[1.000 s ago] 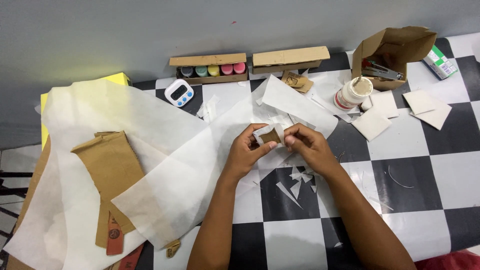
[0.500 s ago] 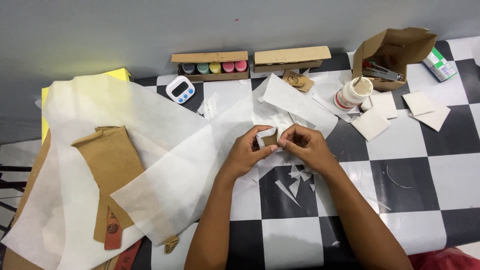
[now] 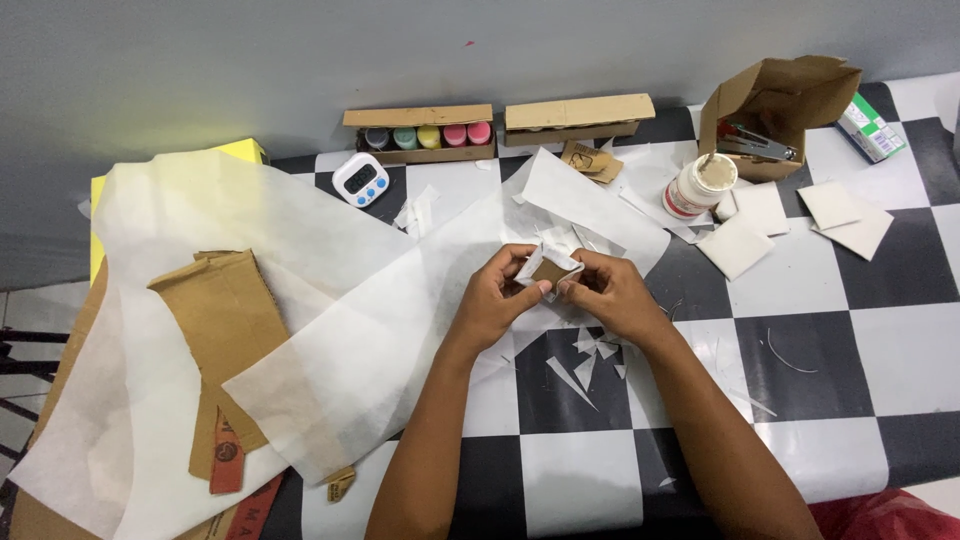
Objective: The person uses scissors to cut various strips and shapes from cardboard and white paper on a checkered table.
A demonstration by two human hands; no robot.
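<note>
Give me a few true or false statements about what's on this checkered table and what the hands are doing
1. Both hands, left hand and right hand, hold a small cardboard piece wrapped in white paper. True.
2. The timer is black. False: it is white with blue buttons.
3. The glue jar stands open beside the brown box. True.
4. The paint pots lie loose on the table. False: they sit in a cardboard tray.

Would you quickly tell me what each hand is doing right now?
Left hand: closed on the small paper-wrapped cardboard piece.
Right hand: pinching the same piece's other side.
</note>
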